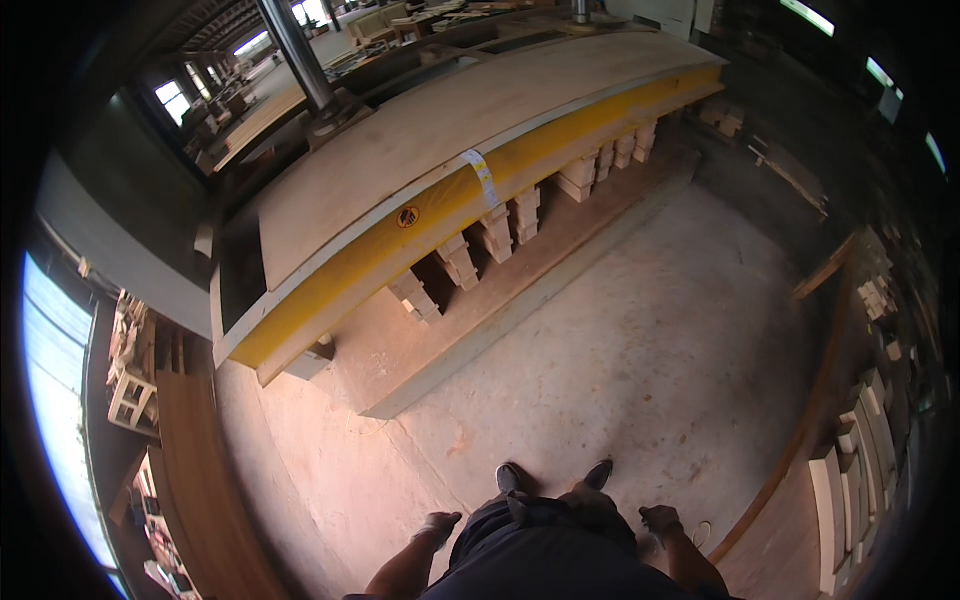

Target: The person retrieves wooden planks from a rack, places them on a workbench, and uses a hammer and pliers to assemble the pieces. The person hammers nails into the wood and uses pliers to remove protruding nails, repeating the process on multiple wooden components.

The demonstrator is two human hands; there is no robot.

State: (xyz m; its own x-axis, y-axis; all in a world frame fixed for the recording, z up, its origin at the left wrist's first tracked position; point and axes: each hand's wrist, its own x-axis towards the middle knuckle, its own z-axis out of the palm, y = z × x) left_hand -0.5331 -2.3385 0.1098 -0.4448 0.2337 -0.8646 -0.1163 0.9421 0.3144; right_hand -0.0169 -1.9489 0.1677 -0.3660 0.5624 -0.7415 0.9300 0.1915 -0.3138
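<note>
My left hand (441, 525) hangs beside my left hip with its fingers curled in. On the other side, my right hand (660, 519) is held low by my right hip, also curled. Both seem to wear greyish gloves, and I see nothing held in either. Before me stands a large press with a yellow steel beam (442, 206) along its upper platen. Under that beam, several stepped stacks of pale wood pieces (456, 261) sit apart from one another on the lower bed (390, 360). Neither hand touches the press.
Pale wooden boards (851, 487) are stacked at the right. A brown wooden panel (187, 465) runs along the left. Shiny steel columns (300, 60) rise behind the press. A thin loop of cord (701, 534) lies on the concrete floor (570, 360) near my right hand.
</note>
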